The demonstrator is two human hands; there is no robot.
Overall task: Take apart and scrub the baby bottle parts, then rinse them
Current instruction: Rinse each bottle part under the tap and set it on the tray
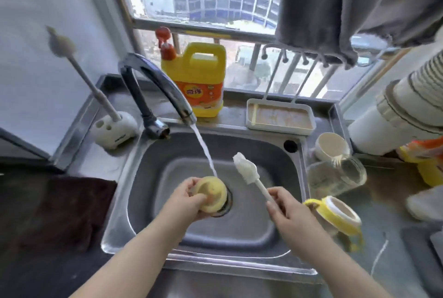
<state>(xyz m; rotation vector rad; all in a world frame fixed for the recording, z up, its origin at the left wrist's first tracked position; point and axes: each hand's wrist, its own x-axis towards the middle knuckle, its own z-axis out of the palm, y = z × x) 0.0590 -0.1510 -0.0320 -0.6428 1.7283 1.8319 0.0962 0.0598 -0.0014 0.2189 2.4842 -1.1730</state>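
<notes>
While water from the tap (167, 86) runs onto it, the left hand (184, 198) curls its fingers (191, 185) round one yellow bottle cap (213, 193), held over the drain in the middle of the sink (275, 154). Just right of it, the right hand (291, 211) pinches the thin white handle of one bottle brush (247, 169) between thumb and fingers, its bristled head raised up and away from the cap, not touching it. Right of that hand, on the steel worktop (383, 261), lies one yellow-handled bottle collar (335, 216) on its side; beyond it lies one clear bottle body (335, 178), with one cream cup (332, 145) behind that. Farther out from the hands, past the tap, stand one yellow detergent jug (199, 79) and one white tray (280, 116). Far left of the left hand, a second brush (84, 72) leans in one white holder (115, 131). One grey cloth (347, 5) hangs above.
</notes>
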